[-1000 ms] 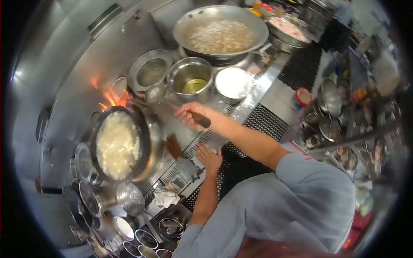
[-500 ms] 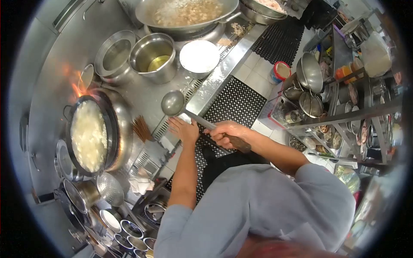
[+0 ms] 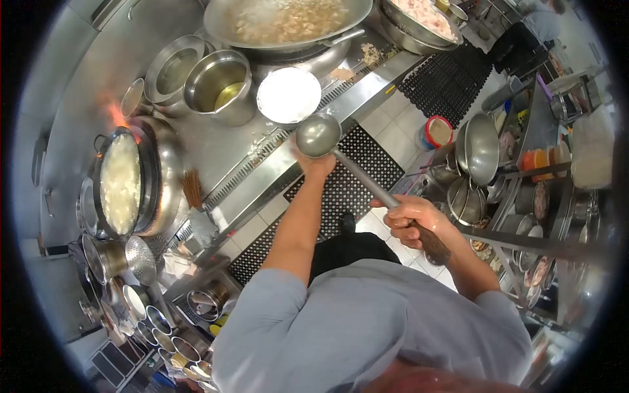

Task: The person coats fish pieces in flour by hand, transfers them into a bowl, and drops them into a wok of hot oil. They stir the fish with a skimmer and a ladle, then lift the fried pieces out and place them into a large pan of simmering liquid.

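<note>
My right hand [image 3: 414,221] is wrapped round the wooden-ended handle of a long steel ladle [image 3: 318,135]. The ladle slants up to the left, its round bowl over the edge of the steel counter [image 3: 275,164]. My left hand [image 3: 316,165] reaches forward behind the ladle bowl, which hides most of its fingers; what shows of them is blurred. Just beyond the bowl stands a round white container [image 3: 289,95]. A deep steel pot [image 3: 218,87] with yellowish liquid at its bottom stands to the left of that.
At left, a wok [image 3: 121,180] of pale, bubbling contents sits on a burner with flames behind it. A large wok [image 3: 288,23] of simmering pieces is at the top, beside a bowl of pale pink pieces [image 3: 422,16]. Shelving [image 3: 524,232] with pans lines the right.
The view has shifted to the right along the counter. My right hand has moved right with the ladle, and its bowl now covers most of my left hand, which lay flat beside it before.
</note>
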Available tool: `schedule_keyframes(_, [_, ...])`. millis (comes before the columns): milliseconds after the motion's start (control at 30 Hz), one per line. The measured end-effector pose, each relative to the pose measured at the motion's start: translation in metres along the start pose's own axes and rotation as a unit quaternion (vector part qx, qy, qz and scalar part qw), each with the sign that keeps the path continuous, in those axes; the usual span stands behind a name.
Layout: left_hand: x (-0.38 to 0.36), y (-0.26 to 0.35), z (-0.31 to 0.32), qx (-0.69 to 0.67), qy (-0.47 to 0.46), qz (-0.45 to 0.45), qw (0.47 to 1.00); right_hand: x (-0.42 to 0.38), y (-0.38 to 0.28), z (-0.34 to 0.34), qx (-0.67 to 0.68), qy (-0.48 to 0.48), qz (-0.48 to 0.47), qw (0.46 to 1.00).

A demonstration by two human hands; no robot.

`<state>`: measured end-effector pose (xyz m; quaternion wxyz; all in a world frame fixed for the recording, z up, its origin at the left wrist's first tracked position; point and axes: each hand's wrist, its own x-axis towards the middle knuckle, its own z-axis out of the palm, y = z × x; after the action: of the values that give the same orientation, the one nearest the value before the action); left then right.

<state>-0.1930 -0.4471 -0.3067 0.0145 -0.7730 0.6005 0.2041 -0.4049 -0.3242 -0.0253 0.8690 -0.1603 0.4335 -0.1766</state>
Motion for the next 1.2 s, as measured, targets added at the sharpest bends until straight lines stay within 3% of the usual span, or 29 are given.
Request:
schedule_keyframes(233, [0.077,0.094,0.002,0.023,0.122,0.123,0.985,-0.015,-0.046,-0.039,-0.006,0.066,-0.046,0.997])
schedule_keyframes(300, [0.095,0.105,-0.025,0.137,0.085,0.134,0.978,-0.015,-0.060,-0.049,0.011,0.074,-0.065,0.995])
schedule_keyframes(400, [0.109,0.112,-0.041,0.085,0.062,0.164,0.981,-0.005,-0.072,-0.066,0.009,0.075,-0.075,0.994])
schedule_keyframes(633, [0.092,0.095,0.002,-0.026,0.204,0.164,0.965,0.012,-0.087,-0.071,-0.048,0.104,-0.094,0.989])
schedule_keyframes(700, [0.093,0.104,0.000,-0.018,0.241,0.110,0.964,0.016,-0.087,-0.070,-0.012,0.086,-0.100,0.991])
schedule_keyframes(767, [0.101,0.107,-0.019,-0.088,0.187,0.154,0.966,0.020,-0.085,-0.070,0.004,0.073,-0.100,0.992])
schedule_keyframes(833, [0.126,0.111,-0.023,-0.164,0.136,0.197,0.957,0.025,-0.083,-0.073,0.102,0.010,-0.096,0.990])
schedule_keyframes(900, [0.142,0.108,-0.001,-0.161,0.061,0.148,0.974,0.025,-0.082,-0.071,0.117,0.006,-0.094,0.989])
schedule_keyframes(967, [0.109,0.098,-0.011,-0.174,0.074,0.124,0.974,0.024,-0.079,-0.068,0.137,-0.004,-0.096,0.986])
schedule_keyframes(1033, [0.094,0.076,0.001,-0.038,0.251,0.203,0.946,0.022,-0.075,-0.068,0.131,-0.008,-0.105,0.986])
schedule_keyframes(1200, [0.029,0.005,0.001,-0.015,0.246,0.250,0.936,0.016,-0.058,-0.056,0.064,0.033,-0.108,0.992])
